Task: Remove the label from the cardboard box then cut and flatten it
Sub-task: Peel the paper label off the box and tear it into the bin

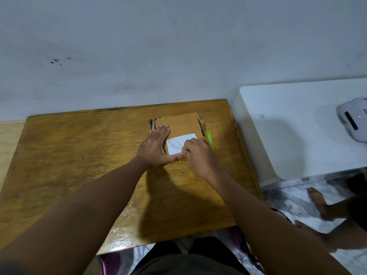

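A small brown cardboard box (181,125) lies on the wooden table (79,155), near its far right part. A white label (176,142) is stuck on the box's near half. My left hand (155,147) lies flat with fingers spread on the box's left side, thumb along its near edge. My right hand (198,155) is curled at the label's near right corner, fingertips pinched on its edge. A bright green cutter (209,138) lies just right of the box, partly hidden behind it.
A white cabinet (288,126) stands right of the table with a white device (353,120) on top. The wall (178,56) runs close behind the table. Another person's foot (319,201) rests on the marbled floor at right.
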